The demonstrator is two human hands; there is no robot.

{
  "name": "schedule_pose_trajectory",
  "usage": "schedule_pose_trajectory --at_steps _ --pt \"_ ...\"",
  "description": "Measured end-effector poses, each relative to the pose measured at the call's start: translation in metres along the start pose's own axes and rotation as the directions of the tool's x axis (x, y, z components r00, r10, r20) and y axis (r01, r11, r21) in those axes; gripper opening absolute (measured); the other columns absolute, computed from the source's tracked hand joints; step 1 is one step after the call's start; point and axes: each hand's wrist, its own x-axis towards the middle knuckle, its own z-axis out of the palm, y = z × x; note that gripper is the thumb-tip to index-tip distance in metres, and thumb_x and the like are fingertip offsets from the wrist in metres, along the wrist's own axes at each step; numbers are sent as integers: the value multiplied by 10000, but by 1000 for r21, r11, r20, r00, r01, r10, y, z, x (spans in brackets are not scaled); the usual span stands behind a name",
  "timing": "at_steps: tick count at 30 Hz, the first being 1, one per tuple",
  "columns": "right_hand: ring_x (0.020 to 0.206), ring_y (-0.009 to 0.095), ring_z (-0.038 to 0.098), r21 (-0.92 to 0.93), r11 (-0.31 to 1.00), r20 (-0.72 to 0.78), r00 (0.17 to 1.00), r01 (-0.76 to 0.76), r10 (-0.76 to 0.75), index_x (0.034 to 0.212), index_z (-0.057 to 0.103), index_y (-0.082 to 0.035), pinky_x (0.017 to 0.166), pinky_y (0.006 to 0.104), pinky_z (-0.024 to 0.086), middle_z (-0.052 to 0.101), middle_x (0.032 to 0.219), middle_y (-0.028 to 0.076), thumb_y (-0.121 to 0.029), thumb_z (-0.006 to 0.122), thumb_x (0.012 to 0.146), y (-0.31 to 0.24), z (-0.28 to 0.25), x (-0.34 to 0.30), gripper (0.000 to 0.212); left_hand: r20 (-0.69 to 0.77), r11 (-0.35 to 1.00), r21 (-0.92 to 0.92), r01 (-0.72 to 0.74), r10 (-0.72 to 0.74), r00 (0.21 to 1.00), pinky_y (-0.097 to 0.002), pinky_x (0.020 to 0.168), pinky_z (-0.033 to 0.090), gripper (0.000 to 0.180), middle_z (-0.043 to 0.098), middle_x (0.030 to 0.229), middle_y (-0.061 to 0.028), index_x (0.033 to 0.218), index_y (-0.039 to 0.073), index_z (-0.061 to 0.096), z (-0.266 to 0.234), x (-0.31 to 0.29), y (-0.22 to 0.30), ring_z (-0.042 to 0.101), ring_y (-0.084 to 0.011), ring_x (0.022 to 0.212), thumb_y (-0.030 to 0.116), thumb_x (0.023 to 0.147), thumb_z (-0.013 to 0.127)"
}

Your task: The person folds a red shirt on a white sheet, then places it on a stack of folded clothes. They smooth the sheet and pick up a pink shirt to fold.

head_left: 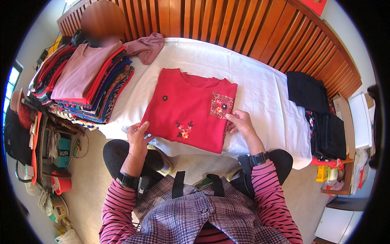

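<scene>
A folded red top (174, 97) with a round neckline lies flat on a white sheet (270, 105) in front of me. It bears embroidered flowers and a patterned patch on its right side. At its lower left corner, my left hand (138, 138) holds the edge, thumb on top and fingers partly under the cloth. My right hand (241, 123) pinches the right edge just below the patch, thumb and fingers closed on the fabric.
Stacked folded clothes (87, 81) stand on the left, with a mauve garment (146, 48) beside them. Dark folded clothes (325, 126) lie at the right end. A wooden slatted headboard (227, 24) runs along the back. A red bucket (61, 184) is on the floor at left.
</scene>
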Motion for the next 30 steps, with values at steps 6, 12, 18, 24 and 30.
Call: schedule_pose_trajectory --at_steps 6,12,18,24,30 --pt "578 132 651 -26 999 -3 1000 22 -22 978 622 -30 461 236 514 695 834 91 -270 700 935 0 1 -1 256 69 980 -198 23 -10 998 -417 770 583 367 645 1018 -102 1151 13 528 -4 -7 -16 672 -241 886 148 890 748" --pt "575 123 648 -40 999 -15 1000 24 -24 974 621 -39 456 235 512 691 826 77 -254 689 941 1 4 0 228 206 980 -134 144 -115 972 -373 736 573 250 697 982 -71 1084 38 616 -4 -10 -16 688 -211 823 155 899 736" --pt "533 162 650 -23 1000 -58 998 17 -19 916 608 -12 421 264 506 688 790 102 -181 673 940 1 7 0 183 30 996 85 -34 32 999 -400 725 584 212 708 928 -39 1089 69 635 -1 -8 -18 691 -198 762 158 911 708" --pt "527 166 651 -19 1000 -63 998 0 -1 899 604 -10 417 264 504 682 782 101 -185 668 943 -1 6 0 192 151 986 -94 139 -124 981 -462 729 609 312 682 916 -122 1097 20 602 2 -15 -14 711 -284 808 227 903 733" --pt "530 160 647 -12 1000 -47 999 -3 2 913 610 -13 426 263 506 678 786 97 -194 669 946 0 6 1 193 244 978 30 209 -210 947 -419 719 612 327 696 920 -162 1057 -2 616 9 -26 -18 727 -293 812 280 924 717"
